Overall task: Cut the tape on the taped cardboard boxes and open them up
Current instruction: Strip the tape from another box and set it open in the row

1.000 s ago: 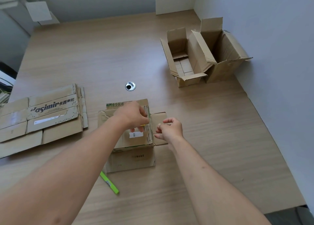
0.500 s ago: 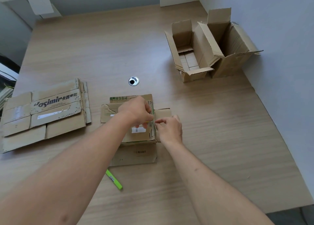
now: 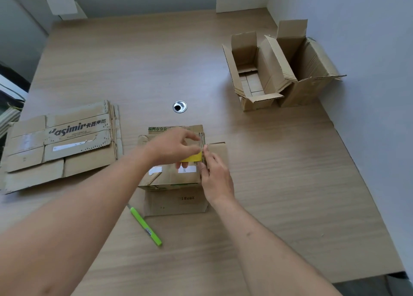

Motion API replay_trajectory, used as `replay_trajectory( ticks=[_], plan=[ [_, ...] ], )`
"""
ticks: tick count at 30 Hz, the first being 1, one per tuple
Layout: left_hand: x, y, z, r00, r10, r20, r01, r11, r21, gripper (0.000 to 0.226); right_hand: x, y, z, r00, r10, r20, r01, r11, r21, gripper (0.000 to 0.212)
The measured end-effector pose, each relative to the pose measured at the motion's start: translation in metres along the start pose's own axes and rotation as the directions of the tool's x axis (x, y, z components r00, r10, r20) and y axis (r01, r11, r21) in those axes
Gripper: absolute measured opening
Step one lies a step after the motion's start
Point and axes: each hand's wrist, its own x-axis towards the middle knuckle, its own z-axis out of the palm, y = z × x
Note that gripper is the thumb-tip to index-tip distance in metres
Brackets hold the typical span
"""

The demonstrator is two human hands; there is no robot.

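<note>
My left hand (image 3: 174,148) reaches over the top of the small cardboard box (image 3: 172,175), fingers loosely spread and lightly bent, the fingertips at a yellow strip (image 3: 192,158) near the box's right edge; I cannot tell whether they pinch it or only touch it. My right hand (image 3: 215,177) lies against the box's right side, its fingers curled at the edge where a side flap (image 3: 218,149) sticks out; I cannot tell whether they actually grip the edge. The box sits in the middle of the counter (image 3: 279,184), close to me, with white labels on its top and its front flap folded down flat. A green pen-shaped cutter (image 3: 146,226) lies on the counter just in front of the box, to the left. Further left lies a stack of flattened cardboard (image 3: 60,143) with printed lettering. A round metal grommet (image 3: 180,106) is set in the counter beyond the box. Well off to the far right, two opened boxes (image 3: 279,72) stand side by side by the wall, flaps up.
</note>
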Motion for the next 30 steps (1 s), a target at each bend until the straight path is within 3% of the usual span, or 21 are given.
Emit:
replay_trajectory(
  ticks=[3,8,11,20,25,27,30],
  plan=[
    [-0.011,-0.003,-0.013,0.998,0.067,-0.016,-0.068,0.998,-0.013,0.036,0.000,-0.003,0.000,1.000,0.018,0.020,-0.017,0.999,-0.040,0.052],
    [-0.019,-0.007,-0.034,0.996,0.036,-0.079,-0.024,0.989,0.144,0.009,0.004,-0.007,-0.002,0.997,0.070,0.028,-0.067,0.994,-0.092,0.052],
    [-0.029,-0.027,-0.041,0.998,-0.022,-0.058,0.031,0.986,0.162,0.018,0.006,-0.009,-0.002,0.996,0.082,0.028,-0.078,0.992,-0.097,0.051],
    [-0.056,-0.078,-0.051,0.996,-0.083,0.030,0.078,0.986,0.151,0.020,0.007,-0.015,0.005,0.991,0.131,-0.006,-0.130,0.981,-0.142,0.048],
    [-0.061,-0.074,-0.050,0.988,-0.095,0.123,0.077,0.987,0.144,0.039,0.009,-0.013,0.009,0.979,0.203,-0.023,-0.204,0.976,-0.073,0.047],
    [-0.062,-0.071,-0.051,0.980,-0.113,0.163,0.078,0.975,0.206,0.052,0.010,-0.013,0.011,0.974,0.225,-0.030,-0.227,0.972,-0.062,0.046],
    [-0.063,-0.073,-0.051,0.981,-0.142,0.134,0.098,0.952,0.290,0.051,0.011,-0.012,0.011,0.970,0.242,-0.027,-0.243,0.969,-0.045,0.044]
  ],
)
